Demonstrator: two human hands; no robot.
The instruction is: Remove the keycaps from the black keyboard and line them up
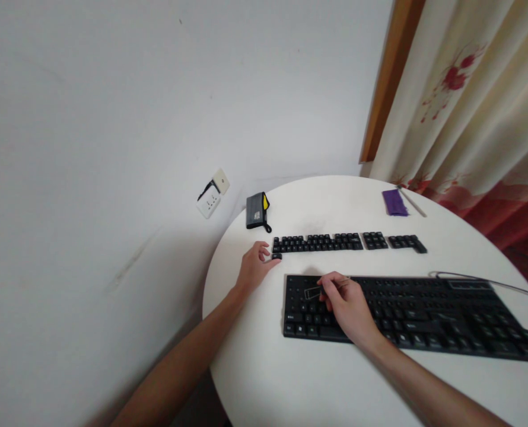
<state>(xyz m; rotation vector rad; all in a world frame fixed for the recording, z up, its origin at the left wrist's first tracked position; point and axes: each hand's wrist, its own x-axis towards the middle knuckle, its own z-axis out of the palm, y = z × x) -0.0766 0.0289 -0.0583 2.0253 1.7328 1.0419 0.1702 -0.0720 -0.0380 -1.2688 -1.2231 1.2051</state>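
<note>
My left hand (254, 264) rests at the left end of a row of loose black keycaps (317, 243). Its fingers are curved and apart, and the thumb tip touches a single keycap (276, 256) lying just below that row. Over the left part of a black keyboard (415, 320), my right hand (346, 302) is closed on a wire keycap puller (312, 292). The puller's wire loop points left above the keyboard's upper rows, where keycaps are off. Lower rows still carry their caps. My right hand hides part of the keyboard's middle left.
A grey pouch (257, 211) with a yellow patch stands at the table's back left. A purple cloth (394, 203) and a thin stick-like tool (412, 201) lie at the back right. The keyboard's cable (482, 279) runs right. Wall sockets (209, 201) and a curtain (477, 118) border the round white table (255, 362).
</note>
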